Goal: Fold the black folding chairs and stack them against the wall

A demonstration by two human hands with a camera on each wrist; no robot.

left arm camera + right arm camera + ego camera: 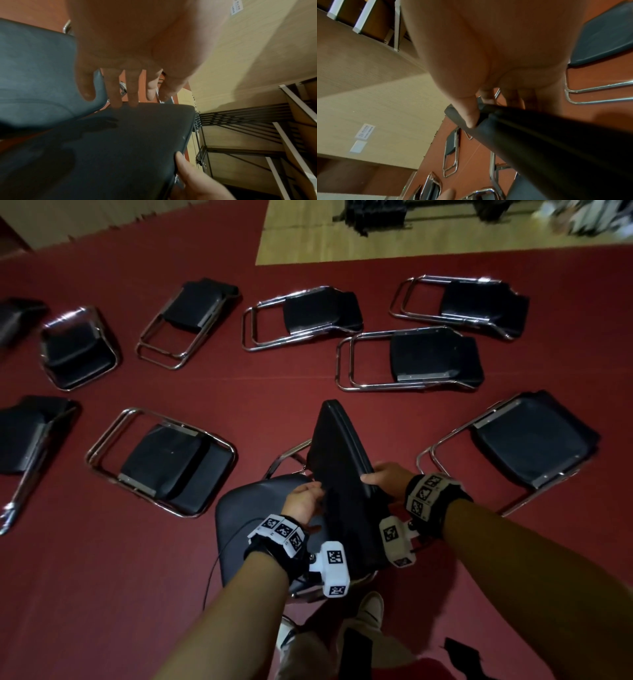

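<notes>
One black folding chair with a chrome frame [285, 456] stands right in front of me on the red carpet. Its raised black pad [337, 460] is tilted up, edge toward me. A second, wider black pad [246, 518] of the same chair lies lower left. My left hand [303, 501] touches the raised pad's face with straight fingers [116, 97]. Opposite it, my right hand [383, 479] grips that pad's right edge. Its thumb [471, 115] lies on one side of the pad [539, 142] and its fingers on the other.
Several folded black chairs lie flat on the carpet: one [164, 460] at the left, one [524, 440] at the right, others [411, 361] further off. A wooden floor strip [445, 241] with a dark rack [376, 213] is beyond. My shoe [371, 607] stands below the chair.
</notes>
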